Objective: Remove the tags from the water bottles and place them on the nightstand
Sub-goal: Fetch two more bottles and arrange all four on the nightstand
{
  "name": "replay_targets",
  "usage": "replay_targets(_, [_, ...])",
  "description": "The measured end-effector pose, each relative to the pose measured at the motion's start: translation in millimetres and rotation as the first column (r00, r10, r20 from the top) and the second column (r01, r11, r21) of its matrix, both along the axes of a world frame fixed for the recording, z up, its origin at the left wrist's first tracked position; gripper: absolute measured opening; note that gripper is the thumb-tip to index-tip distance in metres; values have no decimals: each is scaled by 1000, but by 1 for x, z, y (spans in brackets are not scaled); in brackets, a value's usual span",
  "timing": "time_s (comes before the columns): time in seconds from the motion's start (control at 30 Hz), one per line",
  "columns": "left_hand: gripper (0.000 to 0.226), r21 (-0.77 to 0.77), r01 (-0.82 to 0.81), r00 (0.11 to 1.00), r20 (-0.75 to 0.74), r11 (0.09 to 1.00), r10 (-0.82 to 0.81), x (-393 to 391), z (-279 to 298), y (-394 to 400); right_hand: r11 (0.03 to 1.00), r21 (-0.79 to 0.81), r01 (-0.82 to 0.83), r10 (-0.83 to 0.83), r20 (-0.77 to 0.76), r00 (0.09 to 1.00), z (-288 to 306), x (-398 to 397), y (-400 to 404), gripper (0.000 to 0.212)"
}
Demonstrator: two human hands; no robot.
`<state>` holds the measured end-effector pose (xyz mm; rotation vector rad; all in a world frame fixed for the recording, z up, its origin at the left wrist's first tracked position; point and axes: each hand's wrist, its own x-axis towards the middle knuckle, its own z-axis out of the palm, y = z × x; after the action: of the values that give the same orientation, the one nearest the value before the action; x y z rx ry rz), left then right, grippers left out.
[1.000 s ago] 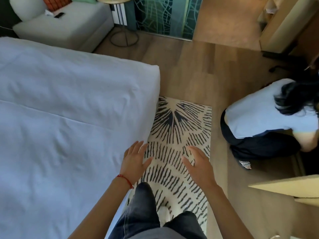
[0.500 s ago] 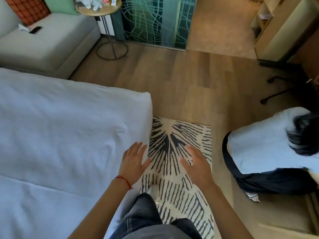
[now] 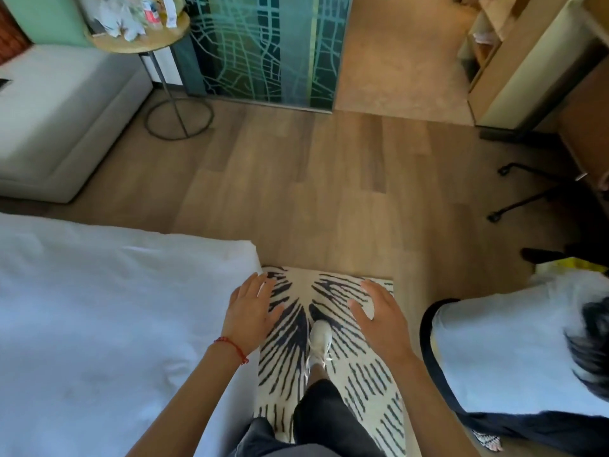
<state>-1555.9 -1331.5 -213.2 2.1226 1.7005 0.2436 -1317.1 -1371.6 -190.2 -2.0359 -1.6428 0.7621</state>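
Wooden plank floor (image 3: 329, 179) stretches ahead, and a cream rug with black brush-stripes (image 3: 369, 384) lies underfoot, one white sneaker (image 3: 319, 341) planted on it. White bedding (image 3: 108, 324) fills the left side; a crouching person in a white shirt (image 3: 514, 351) crowds the right edge of the path. Further on stand a grey sofa (image 3: 62, 127), a round wooden side table (image 3: 138, 44) on a thin metal ring base cluttered with packets, and a teal glass panel (image 3: 270, 47) with a line pattern. Both hands are out front, empty: left hand (image 3: 250, 315), red string at the wrist, fingers straight and spread; right hand (image 3: 379, 315) the same. Compared with half a second back, the view has pushed forward — the rug's far edge and side table are closer, the sneaker now visible. No water bottles or nightstand can be made out.
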Motion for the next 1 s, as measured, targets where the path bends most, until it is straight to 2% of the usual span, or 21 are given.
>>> replay_targets(0.27, [53,24,55,998,-30,998,-55,78,11,172,1000,-18,2,-3,-28,1000,4,79,162,50])
replay_targets(0.47, [55,34,108,993,-42,994,-106,126,23,279,996,-7,84,-84,-35,996,15,130,254,48])
replay_targets(0.87, [57,47,352,931,-120,935,-345,217,15,535,973,25,230,-231,39,972,7,199,459,46])
replay_targets(1.0, [55,50,402,913,-94,914,-397,254,25,611,954,32,298,-299,29,954,14,223,520,48])
